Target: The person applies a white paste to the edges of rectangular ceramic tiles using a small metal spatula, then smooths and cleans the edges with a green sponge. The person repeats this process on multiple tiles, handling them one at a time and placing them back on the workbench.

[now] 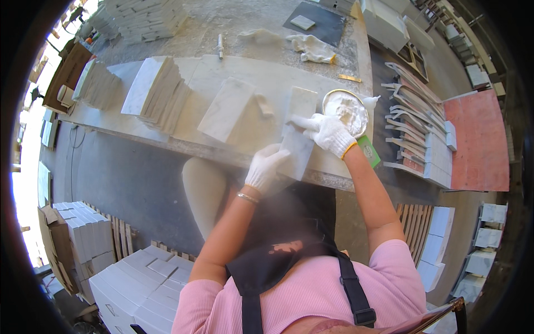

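Note:
Both of my hands wear white knit gloves. My left hand (pixel 266 168) grips the near left edge of a pale grey-veined marble tile (pixel 298 153), which overhangs the table edge. My right hand (pixel 332 133) is at the tile's far end, its index finger stretched out across the surface; its other fingers are partly hidden. Just beyond lies another white marble tile (pixel 304 102). An open round tin of white paste (pixel 347 108) stands beside my right hand. Next to my right wrist is a green card or box (pixel 368 151). Farther left lies a wider marble tile (pixel 227 109) with a small whitish block (pixel 264 106) beside it.
Stacked tiles (pixel 156 94) stand at the table's left. A dusty glove (pixel 312 49), a dark sheet (pixel 320 23) and a marker-like tube (pixel 220 46) lie farther back. To the right, foam strips (pixel 409 119) hang by white boxes (pixel 438 158). White cartons (pixel 136 281) stand behind me on the left.

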`<control>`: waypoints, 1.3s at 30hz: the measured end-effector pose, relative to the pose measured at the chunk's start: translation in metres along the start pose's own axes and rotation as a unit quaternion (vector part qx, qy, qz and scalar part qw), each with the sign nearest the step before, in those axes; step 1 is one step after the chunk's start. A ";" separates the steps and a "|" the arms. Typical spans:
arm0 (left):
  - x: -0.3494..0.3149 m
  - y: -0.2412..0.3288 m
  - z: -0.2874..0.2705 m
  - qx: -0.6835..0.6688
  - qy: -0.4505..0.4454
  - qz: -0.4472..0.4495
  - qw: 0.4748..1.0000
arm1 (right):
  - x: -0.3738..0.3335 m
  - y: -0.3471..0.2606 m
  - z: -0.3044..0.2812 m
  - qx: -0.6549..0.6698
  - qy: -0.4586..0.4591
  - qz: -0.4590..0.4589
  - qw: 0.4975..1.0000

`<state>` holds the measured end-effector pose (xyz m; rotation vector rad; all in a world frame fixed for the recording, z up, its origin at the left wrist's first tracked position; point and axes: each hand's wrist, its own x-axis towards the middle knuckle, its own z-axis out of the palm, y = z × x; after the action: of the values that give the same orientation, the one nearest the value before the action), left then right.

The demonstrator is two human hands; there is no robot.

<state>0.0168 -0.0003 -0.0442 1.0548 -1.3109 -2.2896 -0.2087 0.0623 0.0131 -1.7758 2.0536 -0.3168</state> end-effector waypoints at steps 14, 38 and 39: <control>-0.011 0.002 0.013 -0.038 -0.010 0.002 0.999 | -0.032 -0.007 0.009 0.187 0.005 0.072 0.980; -0.002 -0.001 0.009 0.070 -0.064 0.039 0.995 | -0.024 -0.050 0.030 0.115 0.089 0.189 0.971; -0.001 -0.002 0.009 0.060 -0.064 0.045 0.995 | -0.024 -0.051 0.030 0.119 0.094 0.186 0.971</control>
<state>0.0115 0.0071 -0.0429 0.8774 -1.5301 -2.2692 -0.1477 0.0798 0.0115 -1.2304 2.3130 -0.6074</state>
